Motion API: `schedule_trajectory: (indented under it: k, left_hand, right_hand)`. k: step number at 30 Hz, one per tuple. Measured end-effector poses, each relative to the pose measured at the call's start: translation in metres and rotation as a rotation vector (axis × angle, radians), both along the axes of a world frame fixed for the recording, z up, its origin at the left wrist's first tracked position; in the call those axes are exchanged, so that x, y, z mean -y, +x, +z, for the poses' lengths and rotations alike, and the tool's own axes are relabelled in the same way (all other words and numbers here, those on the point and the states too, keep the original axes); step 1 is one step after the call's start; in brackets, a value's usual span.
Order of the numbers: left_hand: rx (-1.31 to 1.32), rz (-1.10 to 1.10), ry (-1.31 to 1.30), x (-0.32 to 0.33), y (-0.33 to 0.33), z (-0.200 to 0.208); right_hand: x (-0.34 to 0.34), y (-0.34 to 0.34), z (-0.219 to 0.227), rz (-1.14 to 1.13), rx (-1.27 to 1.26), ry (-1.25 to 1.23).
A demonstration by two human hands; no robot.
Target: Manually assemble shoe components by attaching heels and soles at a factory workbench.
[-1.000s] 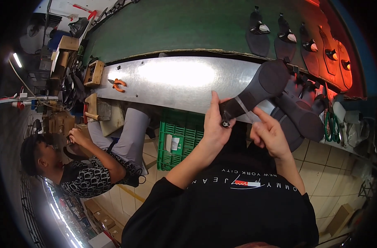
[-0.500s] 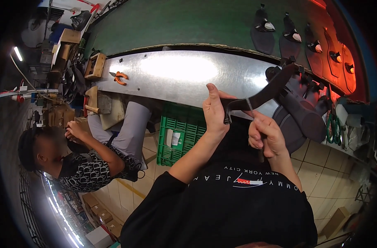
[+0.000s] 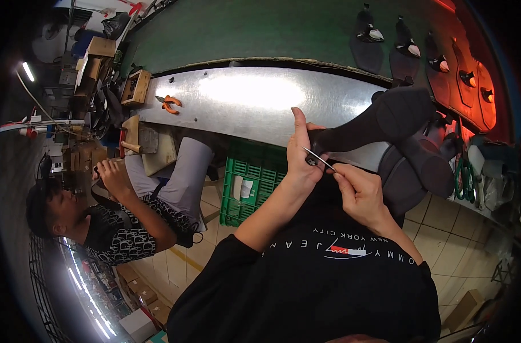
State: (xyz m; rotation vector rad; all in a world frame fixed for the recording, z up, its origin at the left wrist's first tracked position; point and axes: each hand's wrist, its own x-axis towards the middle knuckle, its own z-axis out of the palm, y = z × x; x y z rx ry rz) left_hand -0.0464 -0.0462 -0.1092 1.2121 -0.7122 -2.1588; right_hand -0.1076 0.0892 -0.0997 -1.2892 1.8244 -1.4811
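Note:
My left hand [image 3: 301, 150] is wrapped round the narrow end of a dark boot [image 3: 395, 117], thumb pointing up. The boot stretches off to the right, its wide part turned toward me above the metal bench. In my right hand [image 3: 360, 191] is a thin metal blade [image 3: 319, 158], pinched between thumb and fingers. Its tip reaches the boot's end beside my left palm, where a small dark opening or heel tip shows. Whether the blade touches it I cannot tell.
More dark boots [image 3: 435, 166] are piled at the bench's right. Orange-handled pliers [image 3: 169, 104] lie on the metal bench [image 3: 237, 123]. Behind runs a green belt [image 3: 260, 34] bearing several shoe parts. A green crate [image 3: 243, 200] stands below; a co-worker [image 3: 123, 223] sits at left.
The boot has been turned, so its wide part now faces me. My right hand has moved slightly left, and its blade now points at the boot's narrow end. The co-worker's hands shifted slightly.

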Motion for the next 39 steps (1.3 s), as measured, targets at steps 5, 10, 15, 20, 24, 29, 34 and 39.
schedule_trajectory:
  k: [5,10,15,20,24,29,34,39]
  left_hand:
    - [-0.127,-0.059,0.050,0.010,0.000,-0.009]
    - [-0.308,-0.097,0.425,0.011,-0.002,0.006]
    - [-0.402,-0.088,0.458,-0.002,-0.004,-0.001]
    - [-0.518,-0.086,0.545,0.001,-0.007,-0.006]
    - [-0.464,-0.120,0.516,0.010,-0.003,-0.004]
    - [-0.439,-0.112,0.433,0.019,0.008,-0.004]
    - [-0.280,-0.129,0.351,0.010,0.026,-0.014]
    - [-0.321,-0.217,0.364,-0.011,0.035,-0.019]
  right_hand:
    - [-0.001,0.015,0.000,0.130,-0.166,-0.123]
    - [0.000,-0.002,0.007,-0.108,0.019,0.029]
    - [0.005,0.000,-0.007,-0.108,-0.032,0.041]
    - [0.003,-0.002,-0.003,-0.063,-0.086,0.063]
    - [-0.003,0.002,0.001,0.028,-0.157,0.068]
    - [-0.006,0.005,-0.003,0.056,-0.070,0.018]
    - [0.013,-0.015,0.012,-0.073,0.144,-0.027]
    - [0.026,-0.014,0.006,-0.022,0.134,-0.039]
